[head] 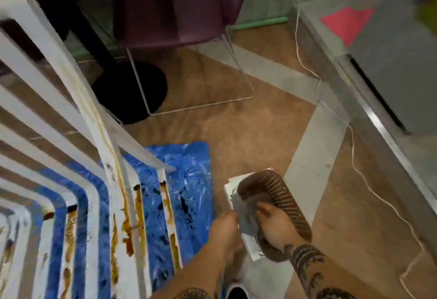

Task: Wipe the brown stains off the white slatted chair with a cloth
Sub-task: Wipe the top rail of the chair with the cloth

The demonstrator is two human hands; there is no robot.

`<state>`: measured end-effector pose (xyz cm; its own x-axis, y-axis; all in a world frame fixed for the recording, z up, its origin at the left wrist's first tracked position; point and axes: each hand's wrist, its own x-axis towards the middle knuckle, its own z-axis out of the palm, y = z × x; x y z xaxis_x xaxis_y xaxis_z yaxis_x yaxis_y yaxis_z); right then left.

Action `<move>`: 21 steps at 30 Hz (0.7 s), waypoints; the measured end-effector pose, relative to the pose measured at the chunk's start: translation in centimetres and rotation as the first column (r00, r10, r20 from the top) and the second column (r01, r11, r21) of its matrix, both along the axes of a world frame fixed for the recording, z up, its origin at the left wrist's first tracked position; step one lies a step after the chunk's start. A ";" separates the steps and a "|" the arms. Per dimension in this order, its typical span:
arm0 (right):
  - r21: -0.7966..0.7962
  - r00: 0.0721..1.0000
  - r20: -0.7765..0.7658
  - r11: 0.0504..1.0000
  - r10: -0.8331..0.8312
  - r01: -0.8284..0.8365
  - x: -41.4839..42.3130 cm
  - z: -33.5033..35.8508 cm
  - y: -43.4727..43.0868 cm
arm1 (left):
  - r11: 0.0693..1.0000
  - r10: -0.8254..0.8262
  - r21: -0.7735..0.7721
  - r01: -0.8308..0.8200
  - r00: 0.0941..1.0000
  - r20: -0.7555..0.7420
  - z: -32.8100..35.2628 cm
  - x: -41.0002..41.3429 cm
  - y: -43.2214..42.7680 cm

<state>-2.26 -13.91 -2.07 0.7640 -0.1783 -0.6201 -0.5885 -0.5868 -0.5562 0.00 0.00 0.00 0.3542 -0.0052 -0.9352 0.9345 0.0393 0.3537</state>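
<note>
The white slatted chair [99, 147] fills the left of the head view, its seat slats streaked with brown stains [128, 230]. Low and right of centre, both hands are at a brown slotted basket [283, 197] standing on the floor. My left hand [224, 230] and my right hand [274, 225] each pinch a side of a grey cloth [246, 216] at the basket's near end. The picture is blurred, so finger detail is poor.
A blue plastic sheet [191, 180] lies on the floor under the chair. A purple chair [179, 15] with a thin wire frame stands behind, beside a black round table base [132, 90]. A white cable [354, 157] trails along the floor near the grey unit [390, 74].
</note>
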 end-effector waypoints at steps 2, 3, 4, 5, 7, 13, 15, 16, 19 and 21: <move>0.072 0.994 -0.083 0.995 -0.064 0.070 -0.7 -3.0 0.1 | 0.999 0.037 -0.027 -0.038 0.999 -0.016 -2.0 0.0 -0.7; 0.085 0.991 -0.123 0.994 -0.057 0.068 -1.0 -4.0 0.3 | 0.997 0.066 -0.036 -0.068 0.997 -0.036 -3.1 0.0 -1.0; 0.082 0.987 -0.157 0.995 -0.040 0.054 -1.2 -4.4 0.5 | 0.998 0.064 -0.016 -0.065 0.995 -0.071 -3.8 0.1 -1.2; 0.094 0.988 -0.153 0.994 -0.037 0.052 -1.7 -5.5 0.8 | 0.998 0.058 -0.017 -0.060 0.995 -0.083 -4.4 -0.3 -1.4; 0.122 0.982 -0.153 0.984 -0.112 0.131 -2.1 -5.7 1.2 | 0.995 0.090 -0.044 -0.095 0.990 -0.113 -4.9 -0.5 -1.6; 0.036 0.962 -0.033 0.962 -0.270 0.272 -1.8 -3.5 1.6 | 0.995 0.104 0.013 -0.103 0.981 -0.162 -3.2 0.0 -1.8; 0.128 0.944 -0.021 0.935 -0.330 0.330 -1.5 -1.6 1.9 | 0.994 0.112 0.008 -0.112 0.987 -0.119 -1.0 0.6 -1.4; 0.182 0.934 -0.012 0.918 -0.357 0.353 -1.2 -0.2 2.0 | 0.993 0.119 0.005 -0.119 0.988 -0.097 -0.2 1.0 -1.1; 0.370 0.885 -0.031 0.817 -0.465 0.442 0.2 5.3 2.6 | 0.984 0.161 -0.066 -0.168 0.982 -0.102 3.5 2.4 0.1; 0.514 0.843 -0.074 0.704 -0.534 0.491 1.5 9.2 3.3 | 0.972 0.188 -0.118 -0.204 0.973 -0.130 6.3 3.7 0.9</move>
